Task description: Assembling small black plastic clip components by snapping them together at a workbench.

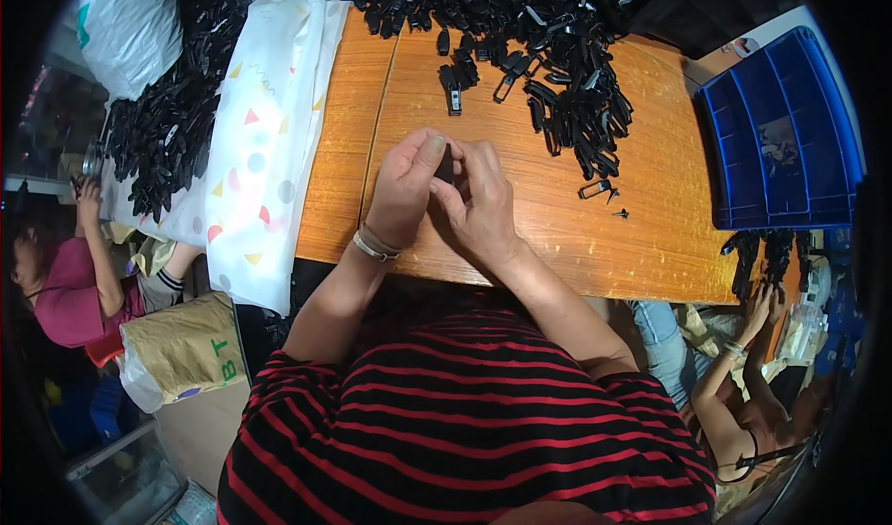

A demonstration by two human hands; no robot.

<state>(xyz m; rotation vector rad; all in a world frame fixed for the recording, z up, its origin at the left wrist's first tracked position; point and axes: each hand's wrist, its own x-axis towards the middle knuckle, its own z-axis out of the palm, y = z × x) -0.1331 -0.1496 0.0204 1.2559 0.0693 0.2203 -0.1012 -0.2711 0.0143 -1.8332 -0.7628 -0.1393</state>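
Over the near middle of the wooden table, my two hands come together around a small, dark, oblong plastic part. My left hand is closed on it, with the thumb pressed along its top. From the other side, the curled fingers of my right hand also grip it, covering its lower end. Beyond my hands lies a heap of similar black parts, some with open frames. One framed piece with a light metal-coloured strip lies just ahead of my fingers.
A blue divided plastic bin stands at the right edge. White patterned sheeting covers the left side, beside more black parts and a white sack. Small loose pieces lie right of my hands. Other people sit at both sides.
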